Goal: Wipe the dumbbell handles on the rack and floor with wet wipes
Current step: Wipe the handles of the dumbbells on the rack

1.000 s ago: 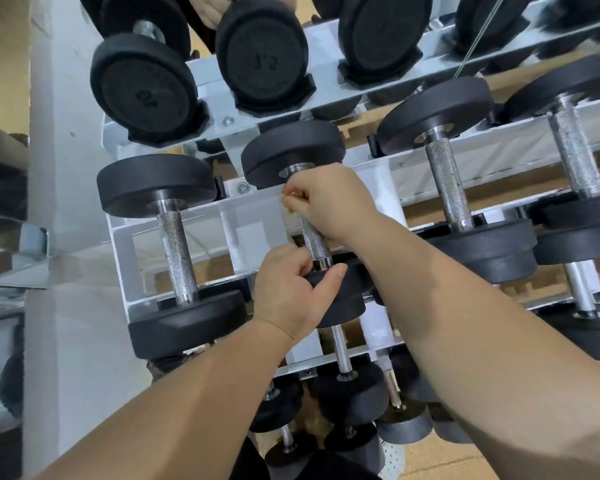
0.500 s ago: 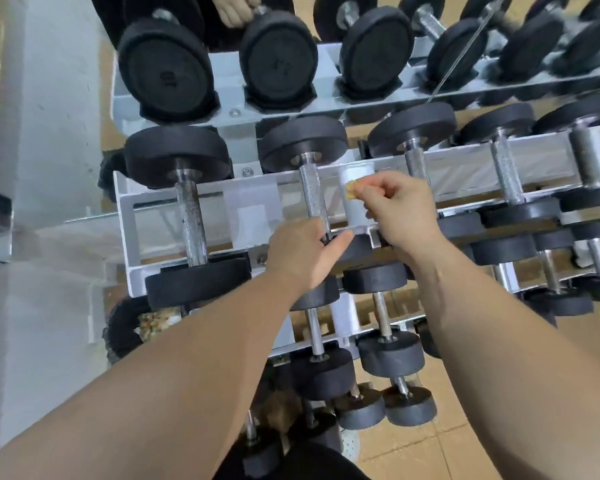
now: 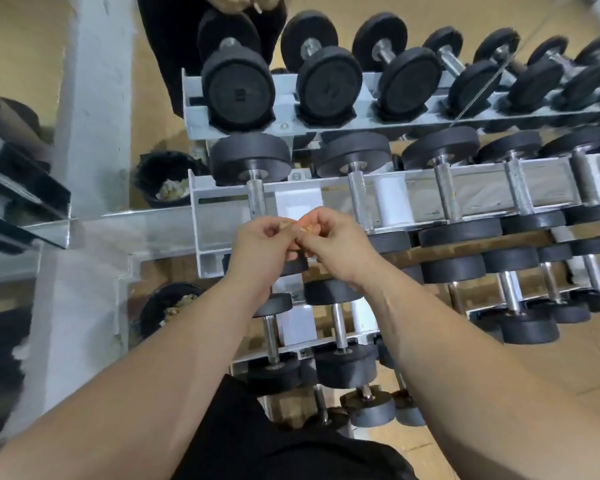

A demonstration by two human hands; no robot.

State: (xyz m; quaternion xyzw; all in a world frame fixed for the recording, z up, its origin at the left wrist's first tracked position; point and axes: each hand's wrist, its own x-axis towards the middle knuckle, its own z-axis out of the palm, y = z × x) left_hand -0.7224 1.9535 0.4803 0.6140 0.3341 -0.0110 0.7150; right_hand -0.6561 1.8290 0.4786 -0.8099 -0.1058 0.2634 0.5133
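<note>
Both hands meet in front of the middle tier of the rack [image 3: 222, 209]. The left hand [image 3: 264, 244] and the right hand [image 3: 336, 245] have their fingers curled, and their fingertips come together on a small crumpled wet wipe [image 3: 307, 227]. Each hand pinches it from its own side. The wet wipe looks pale orange in this light, and most of it is hidden by the fingers, so its shape is not clear. It is held in the air in front of the tier and touches no dumbbell.

Just above the left hand stands the knurled handle of the first middle dumbbell [image 3: 257, 199]. The handle of the second middle dumbbell [image 3: 359, 199] is just above and to the right of the right hand. More dumbbells of this tier go on to the right.

On the top tier the large dumbbells [image 3: 238, 90] lie with their black round ends toward the camera. The lower tier holds smaller dumbbells [image 3: 274, 341] under the forearms. Some small ones near the tan floor [image 3: 551, 368] are at the bottom, but I cannot tell if they stand on it. A white pillar [image 3: 90, 98] is at the left of the rack, and black clothing [image 3: 274, 441] fills the lower edge.
</note>
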